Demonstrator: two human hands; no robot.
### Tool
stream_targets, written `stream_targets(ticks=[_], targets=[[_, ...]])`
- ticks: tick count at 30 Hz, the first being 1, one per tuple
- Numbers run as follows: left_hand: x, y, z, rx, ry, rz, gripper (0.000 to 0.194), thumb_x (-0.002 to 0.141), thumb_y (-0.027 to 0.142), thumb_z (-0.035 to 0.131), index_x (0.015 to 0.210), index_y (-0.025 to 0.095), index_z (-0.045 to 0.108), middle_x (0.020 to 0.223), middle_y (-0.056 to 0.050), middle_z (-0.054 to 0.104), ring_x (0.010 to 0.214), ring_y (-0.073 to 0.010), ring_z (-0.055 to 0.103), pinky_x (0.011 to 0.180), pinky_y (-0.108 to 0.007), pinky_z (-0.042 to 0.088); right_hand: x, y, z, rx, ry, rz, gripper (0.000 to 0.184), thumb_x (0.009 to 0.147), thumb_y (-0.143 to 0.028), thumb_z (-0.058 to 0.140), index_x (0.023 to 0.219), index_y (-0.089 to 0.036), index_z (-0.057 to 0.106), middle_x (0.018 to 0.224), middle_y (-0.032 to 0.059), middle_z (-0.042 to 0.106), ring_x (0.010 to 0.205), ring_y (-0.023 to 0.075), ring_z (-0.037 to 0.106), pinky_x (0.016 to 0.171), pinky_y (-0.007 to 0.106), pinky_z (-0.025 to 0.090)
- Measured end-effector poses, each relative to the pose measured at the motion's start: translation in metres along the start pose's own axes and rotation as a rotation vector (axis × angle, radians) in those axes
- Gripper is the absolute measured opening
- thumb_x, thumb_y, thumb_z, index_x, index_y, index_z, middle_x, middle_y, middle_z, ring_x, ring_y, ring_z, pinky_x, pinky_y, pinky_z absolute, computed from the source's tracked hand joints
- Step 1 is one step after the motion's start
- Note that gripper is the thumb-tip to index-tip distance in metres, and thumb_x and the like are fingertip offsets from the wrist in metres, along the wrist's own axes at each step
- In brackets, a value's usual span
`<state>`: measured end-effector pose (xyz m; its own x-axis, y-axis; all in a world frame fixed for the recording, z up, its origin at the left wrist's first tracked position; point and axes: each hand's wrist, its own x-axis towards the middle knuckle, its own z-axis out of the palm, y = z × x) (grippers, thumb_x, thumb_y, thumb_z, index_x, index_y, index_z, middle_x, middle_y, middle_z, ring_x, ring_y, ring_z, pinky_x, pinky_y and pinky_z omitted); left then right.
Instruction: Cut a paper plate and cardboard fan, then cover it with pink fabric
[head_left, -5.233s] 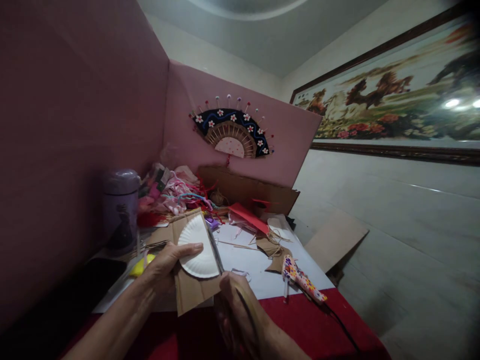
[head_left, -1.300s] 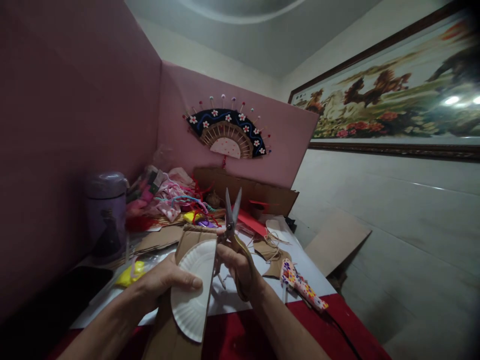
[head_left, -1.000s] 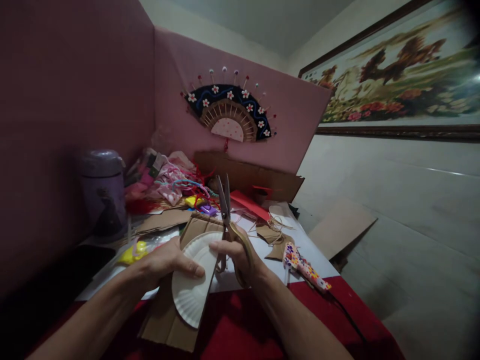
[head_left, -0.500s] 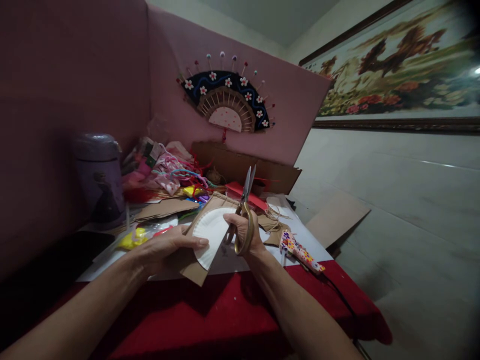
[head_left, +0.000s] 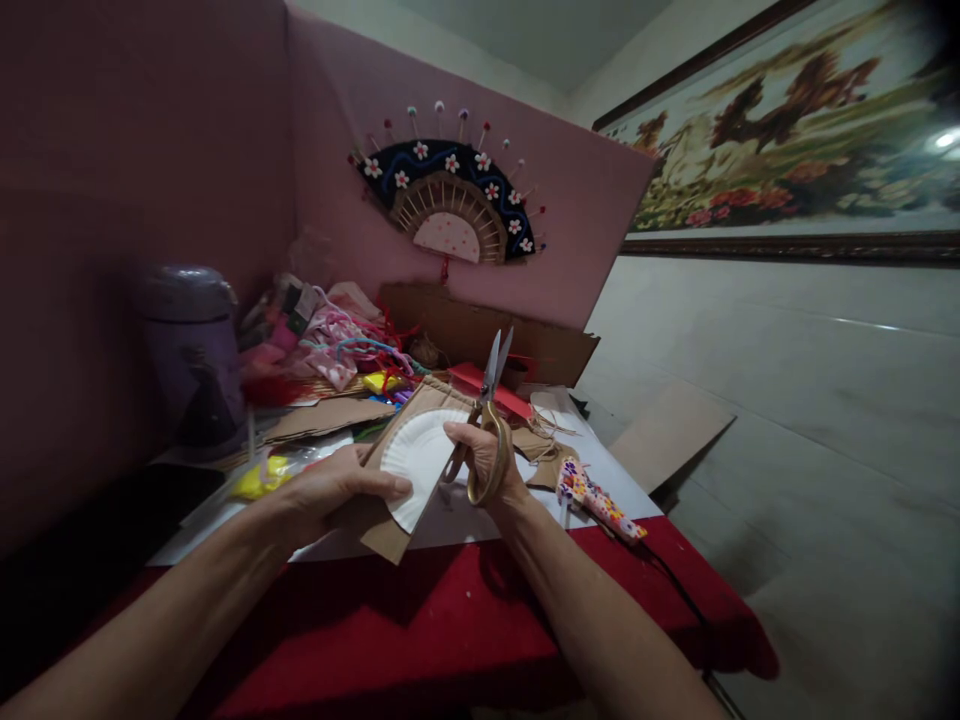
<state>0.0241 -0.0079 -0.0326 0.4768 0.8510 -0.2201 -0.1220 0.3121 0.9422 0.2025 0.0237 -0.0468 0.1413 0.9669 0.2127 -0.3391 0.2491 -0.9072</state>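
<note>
My left hand [head_left: 337, 492] pinches a half-round white paper plate [head_left: 416, 460] together with a piece of brown cardboard [head_left: 388, 540] behind it, thumb on the plate's front. The plate has a ribbed rim and a straight cut side facing right. In my right hand [head_left: 491, 468] is a pair of scissors [head_left: 489, 410] with brass-coloured handles, blades pointing up and slightly apart. The right thumb also rests at the plate's upper right edge. Both hands are above the front of the table.
A floral-patterned glue gun [head_left: 600, 500] lies to the right, its cord trailing off. Craft scraps [head_left: 345, 335] pile up behind, beside a purple flask [head_left: 191, 360]. A decorated fan [head_left: 450, 200] hangs on the pink board. Red cloth [head_left: 360, 640] covers the table's front.
The view has shifted slightly. Both hands keep their hold on the plate, cardboard and scissors, with hardly any movement.
</note>
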Motion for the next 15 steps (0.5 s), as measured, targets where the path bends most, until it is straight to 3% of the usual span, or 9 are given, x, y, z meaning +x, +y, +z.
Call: stream_targets(ticks=[5, 9, 15], targets=[[-0.005, 0.006, -0.003, 0.051, 0.030, 0.013, 0.032, 0.055, 0.014, 0.078, 0.086, 0.014, 0.069, 0.072, -0.005, 0.073, 0.058, -0.0177, 0.065, 0.056, -0.025, 0.051, 0.008, -0.008, -0.005, 0.077, -0.180, 0.133, 0.022, 0.056, -0.023, 0.074, 0.065, -0.013, 0.056, 0.057, -0.0022, 0.056, 0.046, 0.0095, 0.050, 0.043, 0.021, 0.043], [-0.009, 0.009, -0.009, 0.123, 0.039, 0.017, 0.026, 0.054, 0.013, 0.078, 0.077, 0.015, 0.067, 0.066, -0.003, 0.070, 0.052, -0.0161, 0.061, 0.049, -0.023, 0.047, 0.015, -0.023, -0.014, 0.113, -0.327, 0.200, 0.028, 0.060, -0.032, 0.074, 0.078, -0.015, 0.061, 0.063, -0.0020, 0.060, 0.051, 0.0107, 0.055, 0.047, 0.022, 0.047], [-0.009, 0.008, -0.015, 0.248, -0.024, -0.030, 0.022, 0.053, 0.011, 0.075, 0.073, 0.015, 0.069, 0.065, -0.004, 0.071, 0.050, -0.0166, 0.061, 0.046, -0.022, 0.045, 0.009, -0.035, -0.026, -0.137, -0.480, 0.158, 0.028, 0.064, -0.034, 0.073, 0.079, -0.016, 0.059, 0.057, -0.0027, 0.057, 0.043, 0.0115, 0.052, 0.038, 0.022, 0.043]])
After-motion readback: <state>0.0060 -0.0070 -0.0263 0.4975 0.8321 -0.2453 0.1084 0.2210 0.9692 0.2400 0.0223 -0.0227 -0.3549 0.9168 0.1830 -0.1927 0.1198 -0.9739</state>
